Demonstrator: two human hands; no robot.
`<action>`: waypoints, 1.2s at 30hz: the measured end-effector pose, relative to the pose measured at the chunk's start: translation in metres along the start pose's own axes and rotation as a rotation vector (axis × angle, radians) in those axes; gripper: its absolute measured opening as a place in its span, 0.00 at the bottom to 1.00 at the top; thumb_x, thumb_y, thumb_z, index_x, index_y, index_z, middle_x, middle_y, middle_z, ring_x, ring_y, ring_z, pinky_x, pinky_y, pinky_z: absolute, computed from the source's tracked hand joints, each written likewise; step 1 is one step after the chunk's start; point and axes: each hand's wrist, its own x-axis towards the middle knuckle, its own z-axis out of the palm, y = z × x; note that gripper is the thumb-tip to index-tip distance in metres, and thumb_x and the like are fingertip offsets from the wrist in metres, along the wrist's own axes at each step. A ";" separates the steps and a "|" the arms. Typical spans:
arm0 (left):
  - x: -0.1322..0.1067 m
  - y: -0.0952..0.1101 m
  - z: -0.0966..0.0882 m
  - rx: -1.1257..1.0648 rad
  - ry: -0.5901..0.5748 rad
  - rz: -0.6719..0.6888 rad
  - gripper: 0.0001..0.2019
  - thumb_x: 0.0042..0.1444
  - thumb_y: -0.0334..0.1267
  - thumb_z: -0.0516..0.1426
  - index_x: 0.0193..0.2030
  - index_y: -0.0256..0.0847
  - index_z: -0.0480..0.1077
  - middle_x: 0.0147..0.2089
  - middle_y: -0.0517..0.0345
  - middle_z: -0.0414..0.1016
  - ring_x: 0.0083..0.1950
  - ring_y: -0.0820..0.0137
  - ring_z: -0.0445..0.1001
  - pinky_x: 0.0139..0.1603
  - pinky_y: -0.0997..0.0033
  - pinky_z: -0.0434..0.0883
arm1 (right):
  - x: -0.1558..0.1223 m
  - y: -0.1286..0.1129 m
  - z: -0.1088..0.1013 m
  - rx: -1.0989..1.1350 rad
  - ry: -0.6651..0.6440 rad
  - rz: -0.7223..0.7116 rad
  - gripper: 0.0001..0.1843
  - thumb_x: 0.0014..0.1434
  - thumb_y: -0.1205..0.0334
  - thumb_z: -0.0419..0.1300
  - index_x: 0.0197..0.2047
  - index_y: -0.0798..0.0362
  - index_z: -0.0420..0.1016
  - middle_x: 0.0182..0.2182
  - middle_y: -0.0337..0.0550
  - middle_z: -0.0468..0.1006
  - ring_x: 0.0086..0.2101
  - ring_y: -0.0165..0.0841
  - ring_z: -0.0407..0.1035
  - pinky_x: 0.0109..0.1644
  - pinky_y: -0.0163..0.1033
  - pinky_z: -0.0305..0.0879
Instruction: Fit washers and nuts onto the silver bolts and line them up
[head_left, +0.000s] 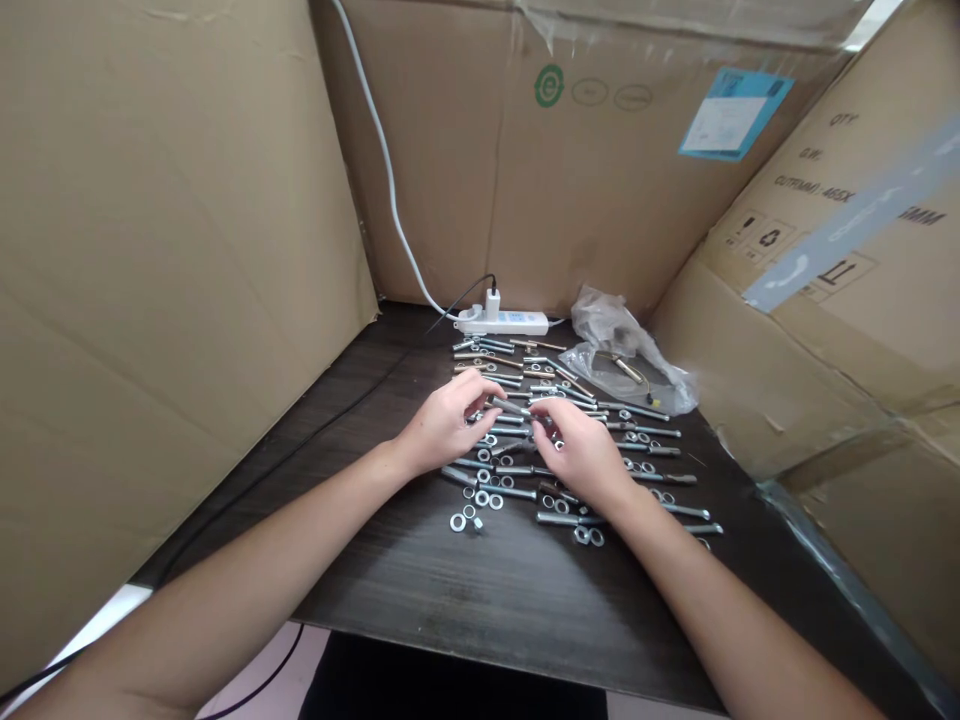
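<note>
Between my two hands is a short grey metal bolt [511,406], held roughly level just above the rows of hardware. My left hand [448,420] pinches its left end with thumb and fingers. At the other end, the fingertips of my right hand [581,447] are closed on it. Fingers cover both ends, so head or thread cannot be made out. Under and around the hands lie several long bolts [510,493], loose washers [457,522] and nuts [580,536]. Some of these pieces are hidden beneath my right hand and wrist.
A white power strip [502,322] with a plugged-in charger sits at the back. To its right lies a crumpled clear plastic bag [630,350]. A black cable [330,410] crosses the left of the dark table [450,600]. Tall cardboard walls [450,150] enclose three sides.
</note>
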 end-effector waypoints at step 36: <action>-0.003 0.018 0.001 0.164 -0.248 0.051 0.10 0.64 0.39 0.47 0.44 0.39 0.67 0.40 0.56 0.72 0.40 0.71 0.71 0.38 0.74 0.67 | -0.005 -0.019 -0.007 0.143 -0.090 -0.039 0.12 0.62 0.67 0.49 0.49 0.52 0.64 0.42 0.47 0.72 0.40 0.36 0.69 0.44 0.40 0.65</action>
